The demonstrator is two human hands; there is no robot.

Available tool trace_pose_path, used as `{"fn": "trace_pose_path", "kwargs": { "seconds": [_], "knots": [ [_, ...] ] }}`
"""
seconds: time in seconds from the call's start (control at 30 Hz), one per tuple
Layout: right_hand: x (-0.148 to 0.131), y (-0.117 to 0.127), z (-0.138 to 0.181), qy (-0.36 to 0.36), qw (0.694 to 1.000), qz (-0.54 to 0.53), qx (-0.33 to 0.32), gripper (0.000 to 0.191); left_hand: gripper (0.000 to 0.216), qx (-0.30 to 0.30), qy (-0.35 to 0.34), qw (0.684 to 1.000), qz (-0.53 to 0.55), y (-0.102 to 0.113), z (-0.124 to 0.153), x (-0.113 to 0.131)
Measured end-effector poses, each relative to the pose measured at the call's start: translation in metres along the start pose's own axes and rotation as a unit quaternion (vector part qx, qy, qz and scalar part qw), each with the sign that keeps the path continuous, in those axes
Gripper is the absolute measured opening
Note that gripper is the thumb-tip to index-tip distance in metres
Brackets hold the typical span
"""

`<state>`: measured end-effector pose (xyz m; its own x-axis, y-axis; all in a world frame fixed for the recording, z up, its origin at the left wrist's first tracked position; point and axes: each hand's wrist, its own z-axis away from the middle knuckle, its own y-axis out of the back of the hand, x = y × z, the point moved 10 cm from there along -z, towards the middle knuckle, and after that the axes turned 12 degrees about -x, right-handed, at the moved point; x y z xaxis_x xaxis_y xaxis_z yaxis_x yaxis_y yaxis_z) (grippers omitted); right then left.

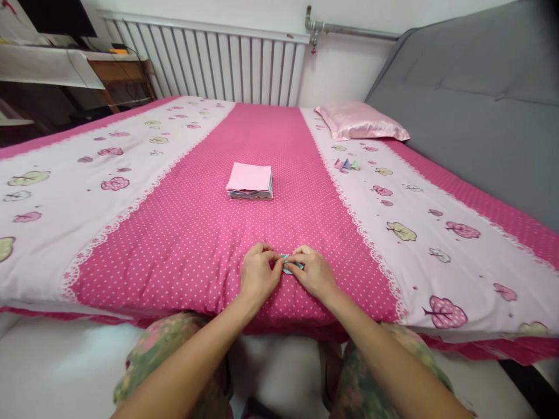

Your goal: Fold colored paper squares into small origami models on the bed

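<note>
A small piece of light blue folded paper (pixel 287 270) lies at the near part of the pink bedspread (pixel 183 244), pinched between both my hands. My left hand (pixel 261 270) grips its left side with thumb and fingertips. On its right side, my right hand (pixel 315 272) has thumb and fingers closed on it. The fingers cover much of the paper, so its full shape is hidden. Farther up the bed sits a stack of square paper sheets (pixel 250 177), pink on top. To the right lie a few small folded paper pieces (pixel 346 164) in pink, purple and green.
A pink satin pillow (pixel 362 121) rests at the right, against the grey headboard (pixel 476 93). Behind the bed are a white radiator (pixel 218 61) and a pipe (pixel 358 30). A desk (pixel 117 70) with a monitor (pixel 59 17) stands at the far left.
</note>
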<state>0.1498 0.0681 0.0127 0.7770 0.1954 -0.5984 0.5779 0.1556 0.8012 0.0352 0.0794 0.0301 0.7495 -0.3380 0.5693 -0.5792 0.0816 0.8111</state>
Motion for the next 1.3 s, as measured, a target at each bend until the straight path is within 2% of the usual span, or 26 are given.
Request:
{"fn": "trace_pose_path", "kwargs": {
  "seconds": [0.17, 0.4, 0.57, 0.8, 1.0, 1.3],
  "knots": [
    [-0.002, -0.003, -0.003, -0.018, 0.999, 0.042, -0.01, 0.018, 0.015, -0.022, 0.003, 0.997, -0.076, -0.005, 0.003, 0.006],
    [-0.003, -0.003, -0.003, -0.047, 0.996, 0.075, 0.001, 0.018, 0.018, -0.055, 0.026, 0.973, -0.223, -0.006, 0.006, 0.019],
    [0.001, -0.002, -0.002, -0.04, 0.999, 0.032, 0.019, 0.015, 0.02, -0.06, 0.035, 0.976, -0.205, -0.005, 0.003, 0.015],
    [0.0, -0.001, -0.002, -0.024, 0.999, 0.027, -0.001, 0.015, 0.016, -0.07, 0.051, 0.983, -0.162, -0.003, -0.002, 0.005],
    [-0.008, 0.001, 0.002, -0.022, 0.997, 0.069, -0.009, 0.015, 0.015, -0.068, 0.034, 0.985, -0.155, -0.004, -0.002, 0.007],
    [-0.013, 0.005, 0.011, -0.091, 0.975, 0.201, 0.001, 0.018, 0.02, -0.066, 0.028, 0.978, -0.198, -0.003, 0.001, 0.014]
  ]
}}
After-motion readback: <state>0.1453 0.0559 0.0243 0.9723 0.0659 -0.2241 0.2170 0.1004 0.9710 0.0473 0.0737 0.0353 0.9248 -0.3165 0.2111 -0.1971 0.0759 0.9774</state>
